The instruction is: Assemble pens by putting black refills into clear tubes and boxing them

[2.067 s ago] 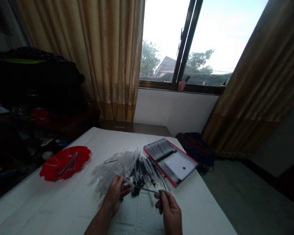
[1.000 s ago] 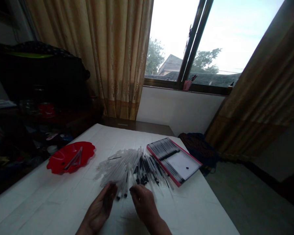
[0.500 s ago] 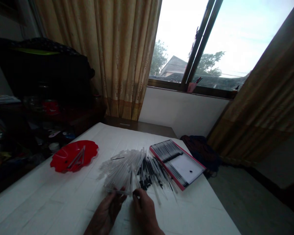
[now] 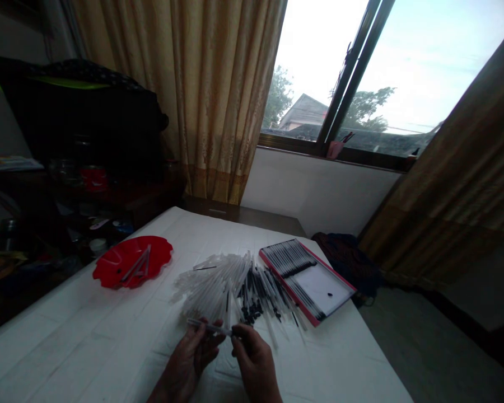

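Note:
My left hand (image 4: 189,355) grips a clear pen (image 4: 210,327) with its fingers, held level over the near side of the table. Against the pen's right end, my right hand (image 4: 255,354) has thumb and forefinger closed; a small dark piece, perhaps a cap, is mostly hidden there. Just beyond both hands lies a heap of clear pen barrels (image 4: 212,288). Black-tipped pen parts (image 4: 252,299) are bunched along the heap's right side. To the right, a red-edged box (image 4: 304,307) holds rows of black-capped pens (image 4: 286,258) and a loose black piece.
A red scalloped dish (image 4: 109,263) with a few clear barrels in it stands at the left of the white-covered table (image 4: 88,336). Dark cloth (image 4: 344,260) lies past the right edge. A cluttered shelf (image 4: 147,196), curtains and a window are behind.
The pen has come up off the near edge of the heap, and the right fingers have closed onto its right end. The view has shifted slightly.

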Tool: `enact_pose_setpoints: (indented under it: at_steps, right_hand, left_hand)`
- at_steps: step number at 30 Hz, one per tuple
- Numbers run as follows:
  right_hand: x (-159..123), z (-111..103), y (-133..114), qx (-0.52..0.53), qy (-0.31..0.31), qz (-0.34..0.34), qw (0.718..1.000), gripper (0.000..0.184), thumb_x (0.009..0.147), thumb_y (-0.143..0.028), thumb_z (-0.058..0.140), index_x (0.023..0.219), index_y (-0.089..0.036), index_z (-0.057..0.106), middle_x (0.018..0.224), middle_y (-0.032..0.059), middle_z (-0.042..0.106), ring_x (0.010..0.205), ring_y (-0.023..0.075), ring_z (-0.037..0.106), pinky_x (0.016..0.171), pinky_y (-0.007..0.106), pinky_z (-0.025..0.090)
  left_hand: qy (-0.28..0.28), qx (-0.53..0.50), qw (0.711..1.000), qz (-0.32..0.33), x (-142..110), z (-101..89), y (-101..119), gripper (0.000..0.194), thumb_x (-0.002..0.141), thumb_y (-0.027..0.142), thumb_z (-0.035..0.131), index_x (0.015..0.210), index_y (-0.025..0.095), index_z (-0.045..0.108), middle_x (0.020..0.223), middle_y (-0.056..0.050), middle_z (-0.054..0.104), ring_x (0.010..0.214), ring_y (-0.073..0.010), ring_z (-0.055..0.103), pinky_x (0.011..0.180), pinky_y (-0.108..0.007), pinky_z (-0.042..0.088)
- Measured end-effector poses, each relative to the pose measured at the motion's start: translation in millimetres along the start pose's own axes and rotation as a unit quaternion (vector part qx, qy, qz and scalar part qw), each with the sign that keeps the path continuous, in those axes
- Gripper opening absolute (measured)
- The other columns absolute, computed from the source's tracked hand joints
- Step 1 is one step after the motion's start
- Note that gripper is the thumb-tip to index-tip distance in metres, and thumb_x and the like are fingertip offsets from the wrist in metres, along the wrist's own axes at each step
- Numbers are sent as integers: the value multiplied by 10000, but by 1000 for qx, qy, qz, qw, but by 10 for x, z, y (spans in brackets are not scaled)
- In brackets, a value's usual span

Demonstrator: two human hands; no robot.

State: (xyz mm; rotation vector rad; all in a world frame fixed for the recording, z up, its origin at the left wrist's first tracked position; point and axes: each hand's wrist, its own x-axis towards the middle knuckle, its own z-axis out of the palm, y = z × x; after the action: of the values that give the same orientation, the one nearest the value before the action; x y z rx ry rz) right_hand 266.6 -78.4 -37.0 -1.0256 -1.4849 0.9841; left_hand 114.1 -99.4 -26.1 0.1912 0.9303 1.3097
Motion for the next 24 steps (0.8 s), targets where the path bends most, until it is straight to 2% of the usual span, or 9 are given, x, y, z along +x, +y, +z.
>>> enact_pose_setpoints:
  at_steps: [4,8,16,24]
  right_hand:
    - [-31,-19,44,-29,16,-20,999,202,821,-325,589,927,-169,661,725,46,675,535,139,609,513,207,505]
    - [-43,-33,87,-46,0,-41,998,184,841,-281,564,969,-178,648,754,43,678,551,136,614,527,200,505]
    - [-20,-51,-45,-109,16,-115,987,142,819,-170,555,907,-223,652,809,22,669,652,131,623,578,181,483]
    - [-19,-67,-96,-148,16,-133,980,133,852,-225,538,885,-219,667,798,42,690,683,155,655,606,207,510]
  left_hand:
    - [-12,9,1000,1,-5,2,1,83,946,243,461,1023,223,483,1018,-55,728,885,-186,716,659,-241,517]
    - [-11,17,1000,7,-26,20,11,82,937,229,476,1019,228,484,1018,-52,730,870,-178,717,660,-240,512]
    - [-16,23,999,19,-13,-2,-15,118,912,229,514,1027,226,492,1058,-63,719,891,-198,713,662,-252,516]
    - [-14,21,999,24,-4,-15,-32,217,842,265,617,1016,227,492,1059,-65,719,881,-205,716,640,-244,514]
